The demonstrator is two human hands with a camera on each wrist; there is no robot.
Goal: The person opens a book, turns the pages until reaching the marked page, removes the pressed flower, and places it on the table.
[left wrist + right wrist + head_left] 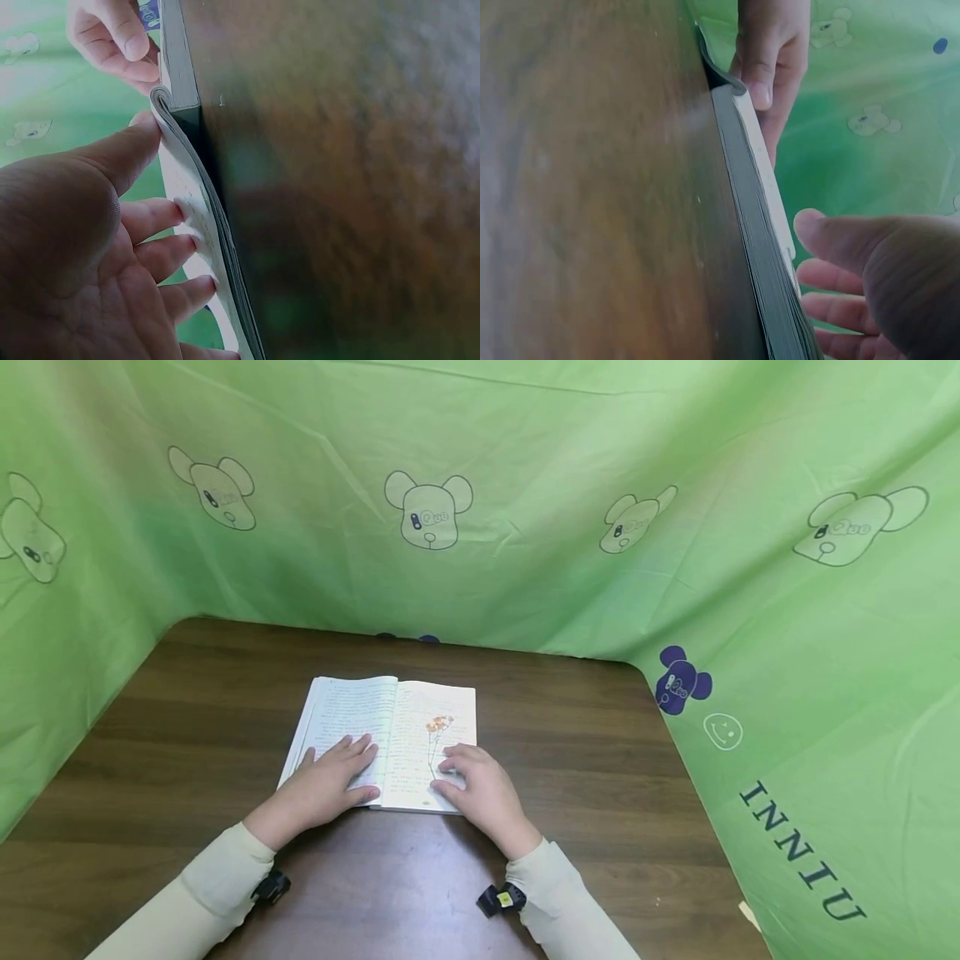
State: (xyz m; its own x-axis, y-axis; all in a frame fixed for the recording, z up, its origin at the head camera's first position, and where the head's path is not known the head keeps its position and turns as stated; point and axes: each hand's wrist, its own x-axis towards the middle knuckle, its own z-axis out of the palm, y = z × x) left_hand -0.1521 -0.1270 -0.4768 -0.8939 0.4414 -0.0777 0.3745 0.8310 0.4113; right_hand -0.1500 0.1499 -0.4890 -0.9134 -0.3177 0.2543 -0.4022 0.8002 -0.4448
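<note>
An open book [423, 697] lies on the table, its pages covered in lines of text. My left hand [326, 781] rests on the lower left page with fingers spread; in the left wrist view its fingertips [154, 214] touch the paper. On the right page is an orange flower sprig [438, 724] with thin stems; whether printed or real, I cannot tell. Over that page's lower right is my right hand [483, 789], fingers slightly bent, thumb beside the stems' lower end. The right wrist view shows its thumb and fingers apart at the thick page block [761, 247].
The dark wooden table [585, 760] extends on all sides of the book. Green cloth [525, 560] with bear-head prints hangs behind and along both sides. A small pale piece [748, 916] lies at the table's right edge.
</note>
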